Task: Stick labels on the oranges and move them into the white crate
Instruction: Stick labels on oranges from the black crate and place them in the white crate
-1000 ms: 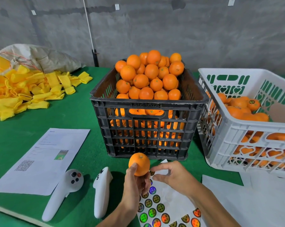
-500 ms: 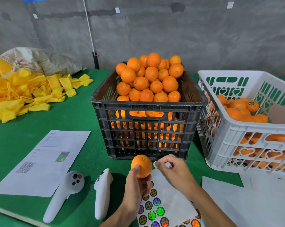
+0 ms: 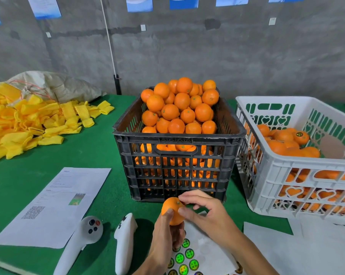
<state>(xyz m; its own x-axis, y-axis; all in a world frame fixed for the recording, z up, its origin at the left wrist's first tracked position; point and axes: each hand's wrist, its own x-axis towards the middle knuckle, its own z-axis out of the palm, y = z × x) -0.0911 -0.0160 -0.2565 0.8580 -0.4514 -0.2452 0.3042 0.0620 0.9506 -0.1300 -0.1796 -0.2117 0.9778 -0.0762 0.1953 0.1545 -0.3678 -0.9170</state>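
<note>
One round orange (image 3: 172, 210) in hand — label being pressed on, above the near edge of the green bench (image 3: 38, 175).

Left hand (image 3: 165, 235) grips the fruit from below, thumb on its front face; right hand (image 3: 205, 211) pinches at its upper right, fingers (image 3: 184, 199) curled onto the skin where a small dark sticker shows. Judged firm, moderately heavy, waxy-smooth: hold it across the widest part with light pressure, since hard squeezing could bruise it. Sheet of round holographic labels (image 3: 187, 255) lies directly beneath. Black slatted plastic crate (image 3: 177, 171) of unlabelled oranges stands just behind; white plastic crate (image 3: 286, 175) — the destination, partly filled — stands to the right.
</note>
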